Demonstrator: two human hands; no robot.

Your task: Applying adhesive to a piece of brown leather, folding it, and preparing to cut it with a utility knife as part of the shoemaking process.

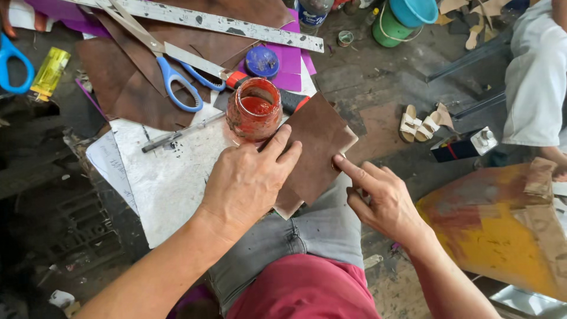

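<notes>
Left hand: laid flat, palm down, on the near left part of the brown leather piece; fingers spread and pressing, nothing pinched
Right hand: index finger stretched out, its tip touching the right edge of the leather piece; other fingers curled loosely; nothing held
Leather piece: roughly square, dark brown, lying over the white board and the person's knee — its right corner overhangs the board
Glass jar: open, smeared with red glue, standing just beyond the left hand's fingertips, touching the far left edge of the leather
Blue lid: lying far of the jar, on purple sheets
Scissors: blue-handled, far left, on larger brown leather
Steel ruler: across the far side
Pen: on the board, left of the jar
Sandals: on the floor, right — well apart from the hands
</notes>
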